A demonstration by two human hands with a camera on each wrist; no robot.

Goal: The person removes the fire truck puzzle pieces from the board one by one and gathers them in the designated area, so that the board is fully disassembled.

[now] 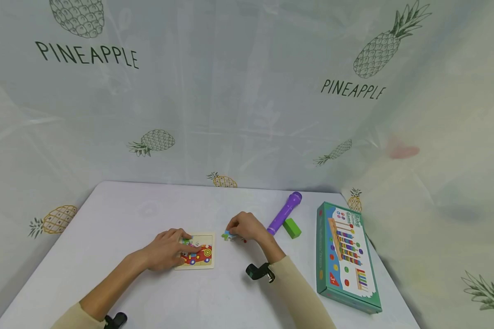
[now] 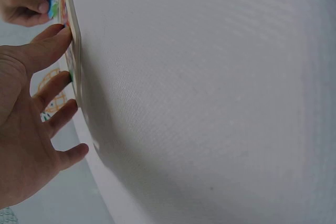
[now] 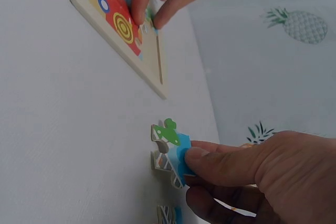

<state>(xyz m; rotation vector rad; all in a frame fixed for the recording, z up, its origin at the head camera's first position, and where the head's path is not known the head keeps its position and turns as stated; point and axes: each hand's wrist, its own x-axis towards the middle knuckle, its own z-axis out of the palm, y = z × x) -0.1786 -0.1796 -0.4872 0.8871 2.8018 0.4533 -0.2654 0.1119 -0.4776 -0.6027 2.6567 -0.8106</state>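
A wooden jigsaw board (image 1: 212,242) with a red vehicle picture lies flat on the white table. My left hand (image 1: 164,250) rests over its left side, fingers spread, thumb and fingertips pressing on the picture. In the right wrist view, a bare wood strip (image 3: 151,56) shows beside the fitted pieces. Just right of the board, my right hand (image 1: 249,227) pinches a jigsaw piece (image 3: 176,150) between thumb and fingers. That piece is blue with a green patch and stands tilted. Another jigsaw piece (image 3: 167,214) sits close by, partly cut off by the frame edge.
Behind the right hand lies a purple toy microphone (image 1: 285,214), with a green block (image 1: 292,228) beside it. A green and white toy box (image 1: 350,256) occupies the table's right side. A pineapple-print curtain (image 1: 230,91) hangs behind the white table (image 1: 148,301).
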